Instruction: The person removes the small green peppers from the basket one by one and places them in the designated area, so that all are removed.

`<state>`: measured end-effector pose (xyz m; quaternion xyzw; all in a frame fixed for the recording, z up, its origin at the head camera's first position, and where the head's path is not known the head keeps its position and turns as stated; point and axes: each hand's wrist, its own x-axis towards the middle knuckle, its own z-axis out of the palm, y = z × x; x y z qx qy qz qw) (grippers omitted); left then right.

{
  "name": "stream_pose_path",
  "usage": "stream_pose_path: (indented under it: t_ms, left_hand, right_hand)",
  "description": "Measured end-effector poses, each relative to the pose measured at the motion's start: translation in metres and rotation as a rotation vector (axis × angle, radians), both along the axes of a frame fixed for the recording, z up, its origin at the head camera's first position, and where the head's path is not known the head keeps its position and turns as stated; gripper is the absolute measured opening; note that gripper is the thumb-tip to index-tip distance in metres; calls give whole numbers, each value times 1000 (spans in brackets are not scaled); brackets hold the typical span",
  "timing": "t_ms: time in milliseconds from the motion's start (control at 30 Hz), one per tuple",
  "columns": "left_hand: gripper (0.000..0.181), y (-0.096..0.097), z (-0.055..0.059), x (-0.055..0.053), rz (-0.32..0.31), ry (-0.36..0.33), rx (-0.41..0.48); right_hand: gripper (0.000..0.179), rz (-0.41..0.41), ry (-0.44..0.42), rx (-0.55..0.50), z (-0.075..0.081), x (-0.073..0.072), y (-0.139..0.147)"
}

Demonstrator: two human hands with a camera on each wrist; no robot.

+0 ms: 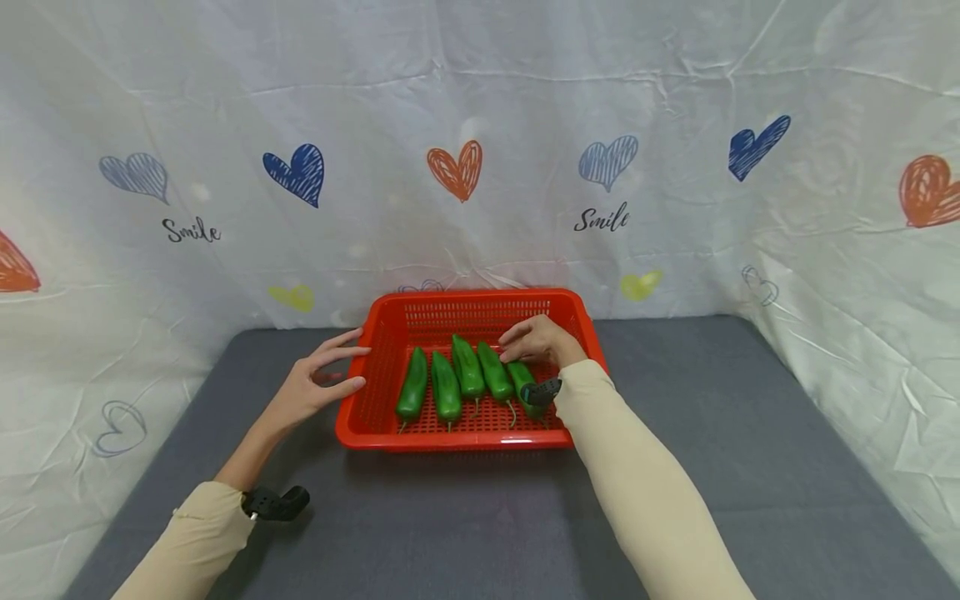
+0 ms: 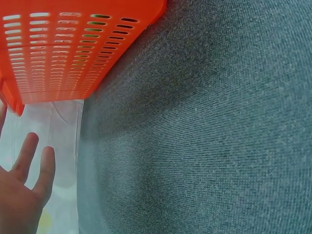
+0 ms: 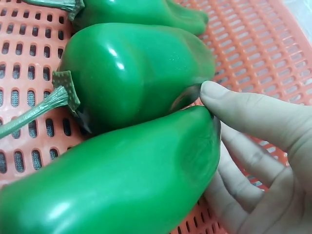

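Note:
Several long green peppers lie side by side in a red plastic basket (image 1: 457, 443), stems toward the front. My right hand (image 1: 542, 340) is inside the basket at its right part and pinches the tip of the rightmost green pepper (image 3: 122, 175). In the right wrist view the thumb (image 3: 243, 105) lies along one side of that tip, and the other fingers curl behind it. The neighbouring green pepper (image 3: 136, 73) lies right beside the thumb tip. My left hand (image 1: 311, 383) is at the basket's left rim, with fingers spread and fingertips right at the edge.
A dark grey cloth (image 1: 465, 525) covers the table under the basket. Behind it hangs a white curtain (image 1: 525, 108) printed with hearts and words, close to the basket's back rim. Black wrist cameras sit on both sleeves.

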<state>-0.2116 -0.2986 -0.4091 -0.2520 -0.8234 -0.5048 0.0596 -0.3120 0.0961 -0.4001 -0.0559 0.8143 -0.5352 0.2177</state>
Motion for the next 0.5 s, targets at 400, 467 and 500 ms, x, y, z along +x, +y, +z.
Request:
stream_pose_path:
  t_ms: [400,467,500]
  left_hand:
    - [46,-1,-1,0,-13,-1,17]
    - [46,-1,-2,-1,-21,2,20]
    - [46,-1,-2,-1,-24,2,22]
  right_hand:
    - [35,-7,4,-5,3,3,0]
    - [35,-10,-5,-15,3,2,0]
    - [36,-11,-5,-14,2,2,0]
